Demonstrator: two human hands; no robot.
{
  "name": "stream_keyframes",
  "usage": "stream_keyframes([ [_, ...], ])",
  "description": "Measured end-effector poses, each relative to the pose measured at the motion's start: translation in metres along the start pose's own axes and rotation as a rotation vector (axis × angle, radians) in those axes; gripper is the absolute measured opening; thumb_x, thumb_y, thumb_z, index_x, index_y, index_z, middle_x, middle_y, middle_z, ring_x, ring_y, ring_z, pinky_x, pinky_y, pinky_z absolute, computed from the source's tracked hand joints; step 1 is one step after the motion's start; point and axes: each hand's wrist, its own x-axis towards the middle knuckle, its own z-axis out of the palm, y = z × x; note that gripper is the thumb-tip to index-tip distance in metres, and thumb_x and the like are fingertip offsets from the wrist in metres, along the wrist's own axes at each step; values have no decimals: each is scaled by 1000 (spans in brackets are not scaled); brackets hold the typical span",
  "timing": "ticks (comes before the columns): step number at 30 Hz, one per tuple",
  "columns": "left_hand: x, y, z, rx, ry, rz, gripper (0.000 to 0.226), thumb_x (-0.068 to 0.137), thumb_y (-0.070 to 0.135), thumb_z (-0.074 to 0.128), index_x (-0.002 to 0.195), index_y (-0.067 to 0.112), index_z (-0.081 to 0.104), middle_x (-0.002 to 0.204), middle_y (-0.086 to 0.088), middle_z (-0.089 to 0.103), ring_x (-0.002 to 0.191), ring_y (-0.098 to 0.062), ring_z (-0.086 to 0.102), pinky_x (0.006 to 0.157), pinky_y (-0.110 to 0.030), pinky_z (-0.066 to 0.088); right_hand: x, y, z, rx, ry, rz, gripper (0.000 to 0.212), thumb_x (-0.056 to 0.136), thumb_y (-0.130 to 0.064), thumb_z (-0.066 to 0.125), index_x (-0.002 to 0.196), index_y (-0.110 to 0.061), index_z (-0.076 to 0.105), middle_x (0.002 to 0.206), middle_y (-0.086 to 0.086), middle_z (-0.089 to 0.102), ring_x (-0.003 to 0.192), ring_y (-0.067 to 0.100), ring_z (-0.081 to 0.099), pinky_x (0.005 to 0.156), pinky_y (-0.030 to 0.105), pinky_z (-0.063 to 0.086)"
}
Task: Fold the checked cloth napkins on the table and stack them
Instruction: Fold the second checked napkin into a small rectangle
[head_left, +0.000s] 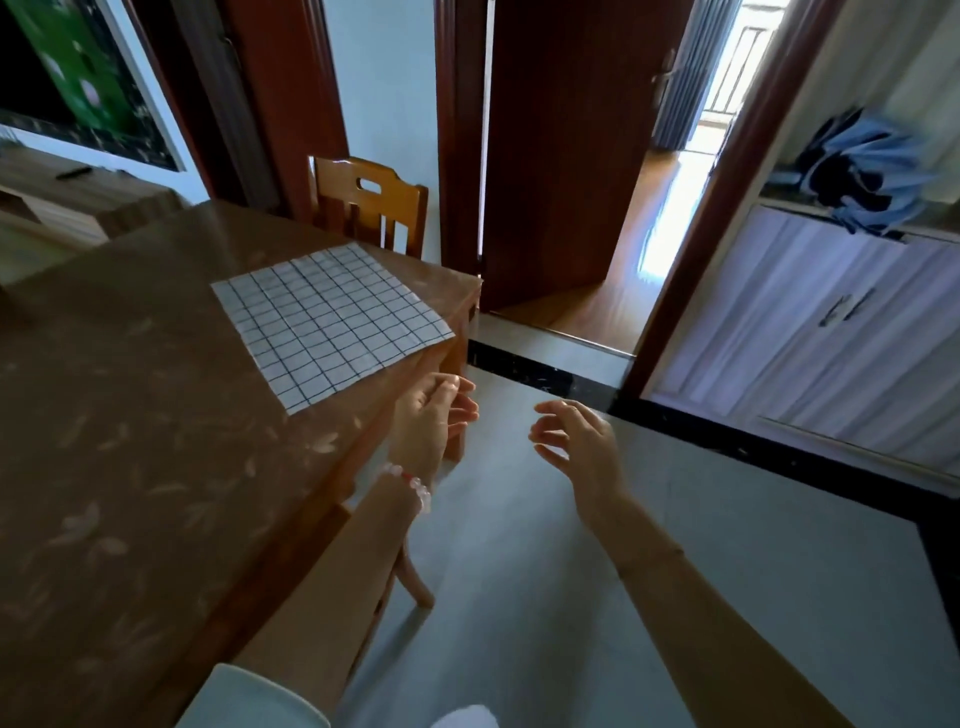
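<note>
A room with a grey tiled floor (519, 571), an open brown door (561, 156) and a white cabinet (810, 332) is seen, and at the left a brown table (130, 441) with a glossy cover is standing. One checked napkin (330, 319) is laid flat and unfolded near the far right corner of the table, with its right corner reaching the table edge or slightly over it; no folded stack is visible. A wooden chair (369, 202) is placed behind that corner. The left hand (434, 415), with a bead bracelet (410, 483) on the wrist, is held just beside the near edge of the napkin, the fingers loosely spread and nothing pinched. The right hand (576, 436) is held over the floor, apart from the table, also open and empty. The folding is judged as not yet begun. Because the cover looks smooth and the cloth lies at the edge, the napkin could be dragged off the table if only one corner is pulled. Much free surface is left toward the table's middle, so the cloth may be better drawn inward first.
</note>
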Motion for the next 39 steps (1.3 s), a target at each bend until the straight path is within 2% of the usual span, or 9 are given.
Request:
stream_keyframes([
  [6,66,-8,19,-45,29,-83,26,96,13,41,78,13,59,73,-3,63,70,-15,61,74,-31,50,82,-3,-11,-33,-67,74,20,94,-13,47,84,-8,64,71,6,62,69,16,60,68,24,48],
  [16,222,-15,46,-112,221,-168,27,98,18,37,89,8,60,78,-5,64,75,-16,61,78,-31,49,269,-32,33,-121,-251,173,18,93,-13,50,87,-5,65,72,6,62,68,15,59,74,29,47],
  [20,271,-16,56,-127,289,-199,26,98,16,38,88,6,60,76,-4,62,70,-14,60,71,-28,49,335,-40,47,-170,-283,189,19,93,-14,50,86,-6,65,73,6,63,70,16,60,77,31,48],
  [24,313,-21,64,-113,347,-206,26,97,14,38,90,2,60,77,-8,62,73,-18,60,75,-32,49,390,-45,61,-169,-367,209,20,93,-14,49,82,-9,65,71,2,63,66,13,59,73,27,46],
  [29,376,-32,81,-131,508,-226,25,96,11,42,81,8,62,70,-4,63,67,-15,61,68,-29,49,476,-51,79,-217,-515,238,22,95,-14,46,85,-6,65,70,3,64,64,13,59,66,25,45],
  [33,426,-38,108,-139,623,-234,24,96,10,42,83,8,62,73,-6,63,68,-16,61,65,-27,48,547,-59,90,-272,-622,265,24,95,-13,46,82,-8,64,70,6,62,65,16,59,64,25,44],
  [39,480,-35,136,-210,825,-238,21,94,12,46,82,11,64,79,-4,65,74,-15,63,74,-33,52,618,-68,121,-408,-861,255,21,94,-12,48,79,-8,62,66,3,62,61,11,57,58,21,42],
])
